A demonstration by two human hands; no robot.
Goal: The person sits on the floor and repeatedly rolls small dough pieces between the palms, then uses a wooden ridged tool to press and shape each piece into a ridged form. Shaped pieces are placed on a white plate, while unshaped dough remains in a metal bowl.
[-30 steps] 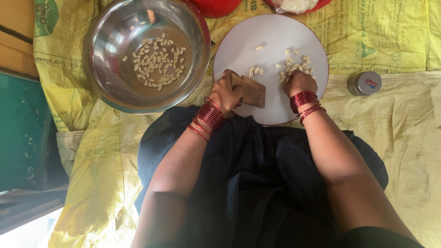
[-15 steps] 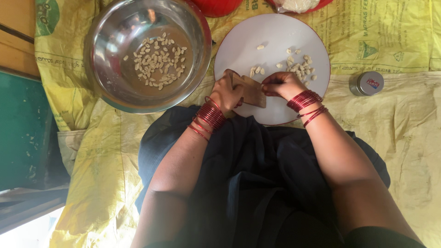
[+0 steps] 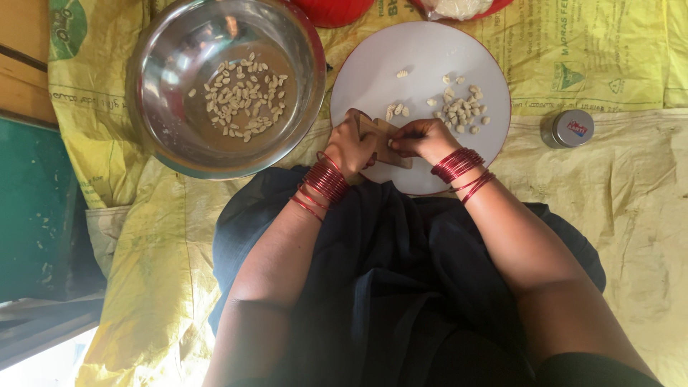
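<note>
Wood, a small brown board [image 3: 387, 143], is sitting between my two hands at the near edge of the white plate [image 3: 373, 64]. My left hand [image 3: 351, 147] is curling its fingers around the board's left end and gripping it, tilted up off the plate. My right hand [image 3: 423, 137] is closing its fingertips together against the board's right side, pinching something too small for me to make out. Red bangles [image 3: 326, 179] are stacking on my left wrist, and more of them are circling my right wrist.

Just beyond my right hand, a loose heap of small pale shaped pieces [image 3: 462, 109] is lying on the plate, with a few strays further out. Well to the left of my left hand, a steel bowl [image 3: 165, 122] is holding many more of the same pieces. Off to the right of my right hand, a small round tin [image 3: 570, 129] is standing on the yellow sacking [image 3: 609, 201] that is covering the floor. My dark skirt [image 3: 387, 272] is spreading out beneath my forearms.
</note>
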